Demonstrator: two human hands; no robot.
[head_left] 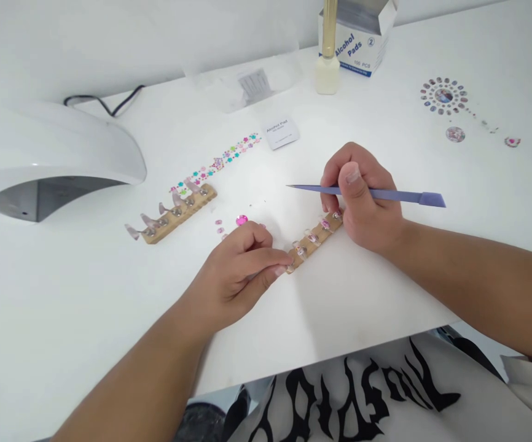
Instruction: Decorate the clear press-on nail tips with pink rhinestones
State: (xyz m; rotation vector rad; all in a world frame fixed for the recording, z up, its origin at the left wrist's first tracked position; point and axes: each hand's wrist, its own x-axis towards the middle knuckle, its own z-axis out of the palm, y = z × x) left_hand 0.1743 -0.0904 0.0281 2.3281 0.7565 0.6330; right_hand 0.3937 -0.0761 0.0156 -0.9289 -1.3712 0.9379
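Observation:
My left hand [241, 276] pinches the near left end of a wooden nail-tip stand [312, 244], thumb and forefinger together at the last tip. Several clear false nails with pink decoration [312, 237] sit along this stand on metal holders. In my right hand [367, 196] lies a pair of purple tweezers [399, 195], held level with the fine point toward the left. The lower side of that hand is against or just over the stand's far right end; contact is partly hidden. Beyond my left knuckles are a bright pink gem [241, 219] and smaller pale pink gems [219, 231].
Another wooden stand [183, 215] with false nails stands left, near a white nail lamp [63, 153]. Small flower gems [220, 162] form a strip behind it. Farther back are an alcohol pad packet [281, 133], polish bottle [327, 73] and box [355, 46]. Gems [443, 96] lie right.

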